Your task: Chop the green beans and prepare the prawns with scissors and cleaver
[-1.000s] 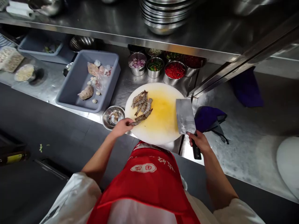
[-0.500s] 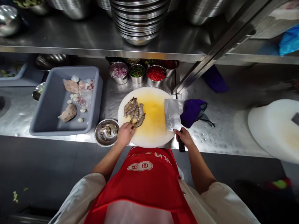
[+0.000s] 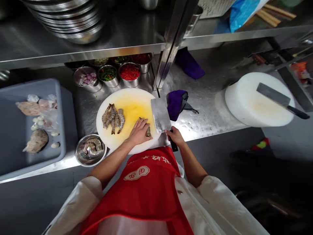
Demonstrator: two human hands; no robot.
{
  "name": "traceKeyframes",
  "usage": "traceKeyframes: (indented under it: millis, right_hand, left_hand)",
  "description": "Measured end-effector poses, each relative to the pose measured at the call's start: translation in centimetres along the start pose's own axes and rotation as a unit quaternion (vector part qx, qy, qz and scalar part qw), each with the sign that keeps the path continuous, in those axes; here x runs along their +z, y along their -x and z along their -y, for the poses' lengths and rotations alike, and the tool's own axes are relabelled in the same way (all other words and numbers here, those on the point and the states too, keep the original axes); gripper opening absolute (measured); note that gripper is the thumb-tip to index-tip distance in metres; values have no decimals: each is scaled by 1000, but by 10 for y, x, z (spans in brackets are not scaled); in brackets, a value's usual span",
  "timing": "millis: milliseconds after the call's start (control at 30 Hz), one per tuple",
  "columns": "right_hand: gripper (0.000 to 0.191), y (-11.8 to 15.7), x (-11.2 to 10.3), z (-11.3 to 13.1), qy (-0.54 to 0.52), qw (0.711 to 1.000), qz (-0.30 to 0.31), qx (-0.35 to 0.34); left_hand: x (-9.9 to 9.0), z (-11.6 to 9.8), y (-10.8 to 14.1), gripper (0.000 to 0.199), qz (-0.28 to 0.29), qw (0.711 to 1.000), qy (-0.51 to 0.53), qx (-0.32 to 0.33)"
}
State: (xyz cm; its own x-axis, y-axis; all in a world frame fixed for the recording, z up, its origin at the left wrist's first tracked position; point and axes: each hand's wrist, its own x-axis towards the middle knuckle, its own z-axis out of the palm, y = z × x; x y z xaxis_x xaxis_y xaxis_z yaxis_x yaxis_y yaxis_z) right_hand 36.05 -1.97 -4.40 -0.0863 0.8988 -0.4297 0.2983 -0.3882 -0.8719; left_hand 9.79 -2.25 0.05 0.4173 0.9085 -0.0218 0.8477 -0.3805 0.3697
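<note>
My left grip [image 3: 140, 130] has moved from the shrimp pile [image 3: 111, 115] at its left to lie flat over one shrimp [image 3: 148, 132], singled out near the cleaver [image 3: 160, 114] my right grip [image 3: 174, 135] holds.

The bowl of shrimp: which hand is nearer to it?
Left. The left hand is on the board, right of the bowl; the right hand, holding the cleaver, is farther right.
</note>
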Motion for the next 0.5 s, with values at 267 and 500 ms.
traceKeyframes:
  millis: [267,500]
  right_hand:
    - [39,-10,-18,-3,-28,998,57,23]
    - [40,-17,-19,-4,-61,993,95,34]
  left_hand:
    - [-21,5,16,68,79,993,-58,-67]
    - [10,-36,13,68,-28,972,-6,-235]
